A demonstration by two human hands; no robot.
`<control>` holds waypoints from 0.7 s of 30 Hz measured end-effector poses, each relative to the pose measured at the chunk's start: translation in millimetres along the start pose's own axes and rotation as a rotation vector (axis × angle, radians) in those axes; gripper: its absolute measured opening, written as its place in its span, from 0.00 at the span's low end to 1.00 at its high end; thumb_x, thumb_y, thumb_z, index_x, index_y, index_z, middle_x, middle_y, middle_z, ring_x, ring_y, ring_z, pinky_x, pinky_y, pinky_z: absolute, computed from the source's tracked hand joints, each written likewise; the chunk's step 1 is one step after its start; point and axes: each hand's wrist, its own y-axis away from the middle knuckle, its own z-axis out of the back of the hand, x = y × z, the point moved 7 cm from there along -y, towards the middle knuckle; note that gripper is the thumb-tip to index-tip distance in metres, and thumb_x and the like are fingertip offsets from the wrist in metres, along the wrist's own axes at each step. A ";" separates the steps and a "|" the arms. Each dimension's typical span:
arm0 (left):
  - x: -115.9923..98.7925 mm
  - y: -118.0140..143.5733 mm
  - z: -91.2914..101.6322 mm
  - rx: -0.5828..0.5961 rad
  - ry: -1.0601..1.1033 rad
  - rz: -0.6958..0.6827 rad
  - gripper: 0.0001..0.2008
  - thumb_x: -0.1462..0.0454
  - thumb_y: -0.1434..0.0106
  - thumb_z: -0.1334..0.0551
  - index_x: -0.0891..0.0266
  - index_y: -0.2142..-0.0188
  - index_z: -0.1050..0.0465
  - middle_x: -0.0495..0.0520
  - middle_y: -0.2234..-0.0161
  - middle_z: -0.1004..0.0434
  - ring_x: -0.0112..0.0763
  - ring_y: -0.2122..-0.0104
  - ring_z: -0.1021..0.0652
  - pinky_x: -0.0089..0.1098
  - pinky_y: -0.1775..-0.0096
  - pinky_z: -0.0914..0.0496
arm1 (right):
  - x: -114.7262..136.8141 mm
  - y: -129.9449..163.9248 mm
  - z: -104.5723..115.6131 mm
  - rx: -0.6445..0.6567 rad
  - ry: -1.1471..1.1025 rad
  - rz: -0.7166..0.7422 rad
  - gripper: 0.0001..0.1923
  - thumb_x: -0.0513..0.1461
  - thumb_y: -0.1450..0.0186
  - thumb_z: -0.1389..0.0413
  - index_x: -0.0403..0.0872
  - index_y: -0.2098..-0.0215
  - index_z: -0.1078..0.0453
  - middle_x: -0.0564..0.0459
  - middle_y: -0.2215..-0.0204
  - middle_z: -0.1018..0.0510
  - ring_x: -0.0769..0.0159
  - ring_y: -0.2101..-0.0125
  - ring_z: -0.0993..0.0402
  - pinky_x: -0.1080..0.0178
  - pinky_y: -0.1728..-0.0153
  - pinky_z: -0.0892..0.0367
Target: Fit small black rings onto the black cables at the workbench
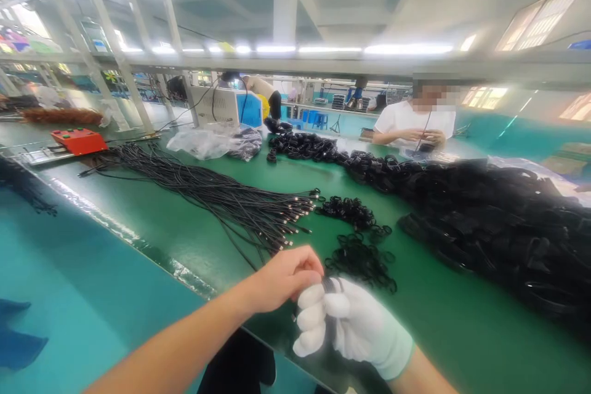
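My right hand [353, 323], in a white glove, is closed around a coiled black cable [330, 288] near the table's front edge. My bare left hand [284, 277] pinches the top of that same coil. Just beyond lie small black rubber bands [362, 261] in two loose heaps. A bundle of straight black cables [221, 194] with metal plugs points toward the hands from the left.
A big heap of coiled black cables [498, 221] fills the right of the green table [184, 240]. A person in a white shirt [410, 123] works across the table. A red box [78, 140] and a clear plastic bag [203, 143] lie at the far left.
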 end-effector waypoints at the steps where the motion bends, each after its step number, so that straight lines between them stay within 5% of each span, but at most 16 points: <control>1: 0.8 4.2 -0.5 -0.056 -0.008 -0.034 0.05 0.66 0.39 0.45 0.63 0.66 0.32 0.46 0.72 0.31 0.24 0.73 0.32 0.25 0.70 0.37 | 1.3 -0.6 -1.0 0.003 0.049 0.020 0.14 0.38 0.47 0.37 0.38 0.66 0.30 0.46 0.73 0.22 0.63 0.73 0.25 0.52 0.58 0.34; 5: 6.0 21.3 -5.2 -0.147 0.015 -0.067 0.06 0.67 0.37 0.47 0.61 0.62 0.33 0.47 0.68 0.30 0.26 0.68 0.30 0.26 0.65 0.36 | 6.3 -1.1 -10.0 0.050 0.292 0.082 0.12 0.38 0.43 0.43 0.36 0.64 0.28 0.42 0.75 0.22 0.60 0.70 0.25 0.52 0.59 0.34; 10: 10.9 36.8 -8.4 -0.229 0.074 -0.117 0.05 0.70 0.42 0.42 0.61 0.65 0.35 0.47 0.67 0.33 0.24 0.70 0.32 0.25 0.67 0.35 | 3.0 2.5 -32.4 0.092 0.596 -0.023 0.13 0.37 0.43 0.46 0.35 0.65 0.25 0.43 0.74 0.22 0.60 0.69 0.25 0.57 0.60 0.32; 18: -22.5 79.1 -18.9 -0.497 -0.167 -0.605 0.11 0.74 0.40 0.46 0.59 0.62 0.33 0.50 0.68 0.31 0.25 0.68 0.28 0.24 0.67 0.32 | -4.8 14.3 -47.3 -0.001 0.898 -0.085 0.15 0.43 0.46 0.41 0.41 0.65 0.25 0.50 0.68 0.24 0.63 0.63 0.30 0.62 0.57 0.36; 21: -31.5 87.0 -19.4 -0.554 -0.250 -0.655 0.14 0.76 0.39 0.48 0.59 0.60 0.33 0.52 0.68 0.30 0.27 0.68 0.27 0.25 0.66 0.31 | -3.4 18.1 -44.9 -0.041 0.936 -0.071 0.15 0.45 0.46 0.41 0.41 0.66 0.26 0.50 0.68 0.25 0.62 0.63 0.30 0.60 0.55 0.36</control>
